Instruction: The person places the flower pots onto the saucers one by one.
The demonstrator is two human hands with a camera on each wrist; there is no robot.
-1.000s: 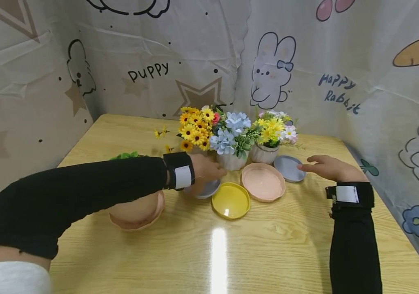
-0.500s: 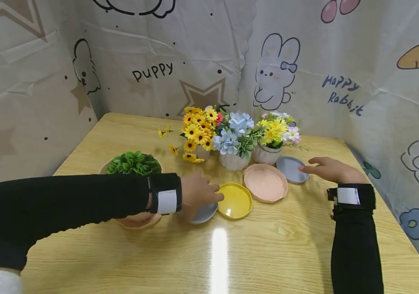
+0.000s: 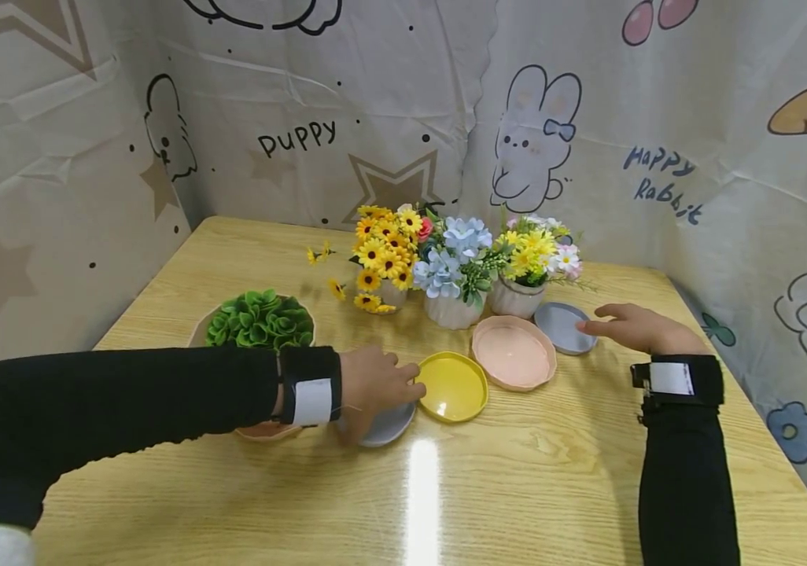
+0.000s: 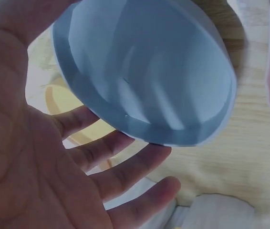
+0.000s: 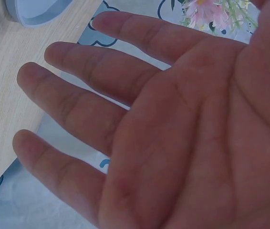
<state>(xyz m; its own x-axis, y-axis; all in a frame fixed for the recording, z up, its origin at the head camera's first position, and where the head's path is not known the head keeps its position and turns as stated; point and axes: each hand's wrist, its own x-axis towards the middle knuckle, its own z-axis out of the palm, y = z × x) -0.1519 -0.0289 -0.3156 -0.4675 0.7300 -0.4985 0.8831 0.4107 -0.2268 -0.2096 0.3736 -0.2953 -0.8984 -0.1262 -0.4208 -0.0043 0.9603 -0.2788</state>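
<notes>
Tabletop: left hand point(image 3: 371, 383) apparently grips grey saucer point(image 3: 388, 423); right hand point(image 3: 633, 326) flat, well apart.

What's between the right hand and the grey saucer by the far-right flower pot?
Nothing visible. The right hand hovers with straight fingers at the grey saucer's right rim, with no object between them. The pink saucer lies on its other side.

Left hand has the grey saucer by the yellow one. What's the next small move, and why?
Probably set the grey saucer flat on the table and let go. The left hand holds it tilted in the wrist view, beside the yellow saucer, with bare wood underneath. The right hand lies open by the other grey saucer.
</notes>
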